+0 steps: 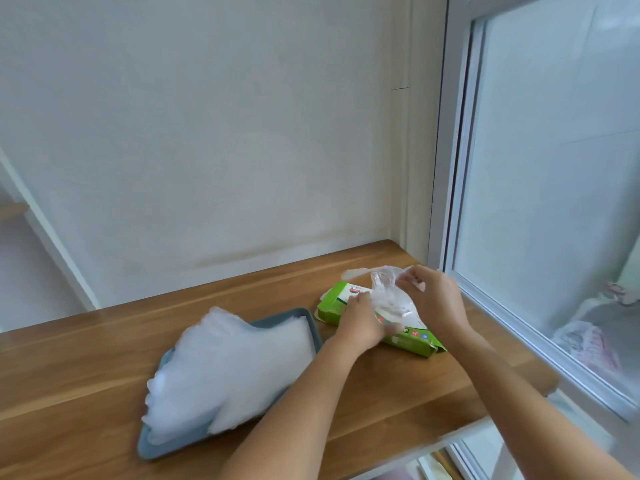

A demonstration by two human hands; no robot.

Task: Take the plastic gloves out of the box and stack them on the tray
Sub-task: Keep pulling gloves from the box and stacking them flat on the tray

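Head view: right hand (433, 296) pinches clear, flimsy plastic glove (386, 289) above green cardboard box (334, 301); left hand (360, 323) presses box down. Likely weightless, slippery: pinch one edge.

The table (86, 375) is wood, smooth with a soft sheen and plain grain lines; the tray (145, 445) looks like grey-blue plastic, matt; the stack of gloves (235, 365) is thin plastic film, milky where layers pile up, faintly crinkled; the glove (388, 289) above the box (332, 299) is the same film, clear and creased; the box is green card, printed, slightly glossy; the wall (207, 133) is matt; the window frame (446, 168) is smooth white, its pane (554, 168) hazy
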